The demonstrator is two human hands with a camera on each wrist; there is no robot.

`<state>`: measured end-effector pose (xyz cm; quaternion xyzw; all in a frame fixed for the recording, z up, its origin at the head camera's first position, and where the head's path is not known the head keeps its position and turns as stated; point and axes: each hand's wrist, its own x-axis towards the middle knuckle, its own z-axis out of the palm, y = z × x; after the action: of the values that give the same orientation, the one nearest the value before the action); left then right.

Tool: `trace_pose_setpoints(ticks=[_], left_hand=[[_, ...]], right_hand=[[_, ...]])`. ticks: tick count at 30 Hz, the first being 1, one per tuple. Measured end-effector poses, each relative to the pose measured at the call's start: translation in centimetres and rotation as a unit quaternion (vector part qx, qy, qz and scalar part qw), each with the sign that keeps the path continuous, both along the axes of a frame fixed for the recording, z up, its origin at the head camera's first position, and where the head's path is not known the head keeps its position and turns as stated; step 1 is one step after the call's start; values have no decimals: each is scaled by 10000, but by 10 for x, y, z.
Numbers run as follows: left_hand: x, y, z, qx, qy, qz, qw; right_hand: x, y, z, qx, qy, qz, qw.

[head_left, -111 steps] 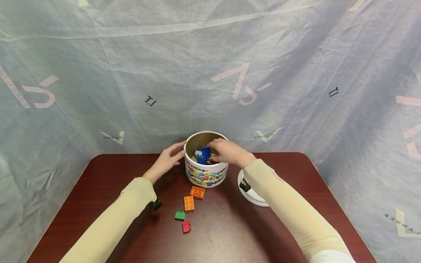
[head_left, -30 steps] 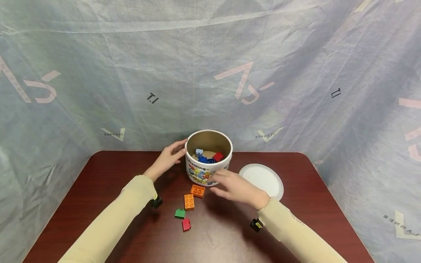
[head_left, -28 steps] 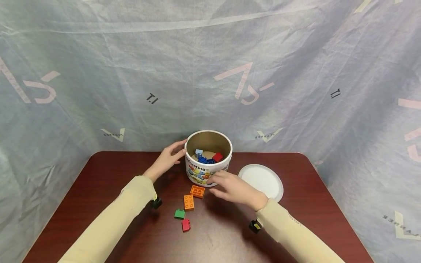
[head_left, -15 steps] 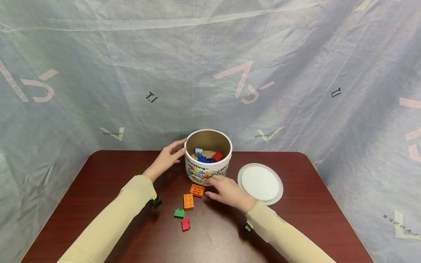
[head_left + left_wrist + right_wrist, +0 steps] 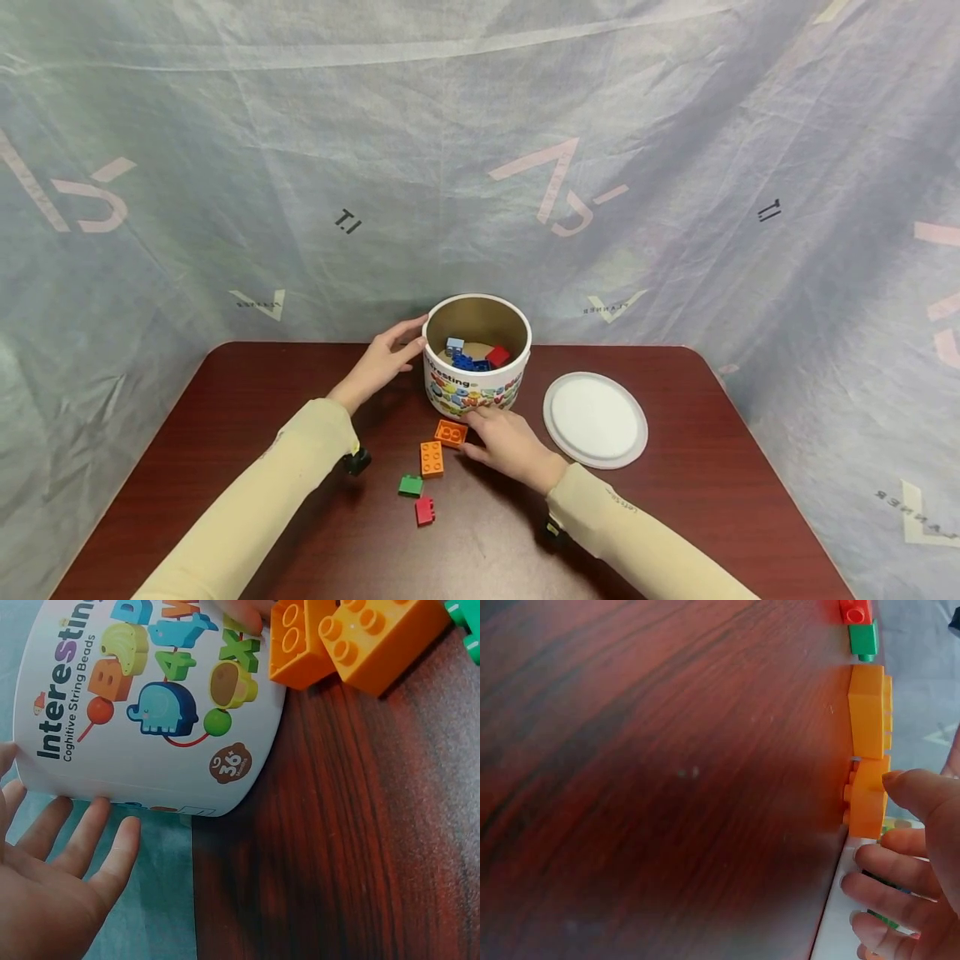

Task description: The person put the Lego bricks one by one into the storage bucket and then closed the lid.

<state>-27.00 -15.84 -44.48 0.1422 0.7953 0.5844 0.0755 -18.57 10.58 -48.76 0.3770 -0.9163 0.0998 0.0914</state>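
Underneath, reddish table (image 5: 480, 537), tub (image 5: 474, 393), grey sheeting (image 5: 420, 183) behind

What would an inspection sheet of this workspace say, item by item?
Surface: dark red wood-grain table.
Job's things: uncovered white tub holding light-blue brick, dark-blue bricks and red brick; outside, upturned orange brick, studs-up orange brick, green brick, second red brick; white lid flat, right of the tub.
Clutter: nothing seen.
Hands: left hand touches the tub's left side; right hand is at the upturned orange brick, pinch unclear.
Cables: nothing seen.
Surroundings: grey printed sheet behind and at both sides.
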Motion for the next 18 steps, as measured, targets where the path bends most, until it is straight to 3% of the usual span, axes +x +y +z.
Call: trace_pose_setpoints(ticks=[18], left_hand=[[-1,0,0,74,-39,-12,10000]], right_hand=[[0,-3,1,116,-100,-80,9999]])
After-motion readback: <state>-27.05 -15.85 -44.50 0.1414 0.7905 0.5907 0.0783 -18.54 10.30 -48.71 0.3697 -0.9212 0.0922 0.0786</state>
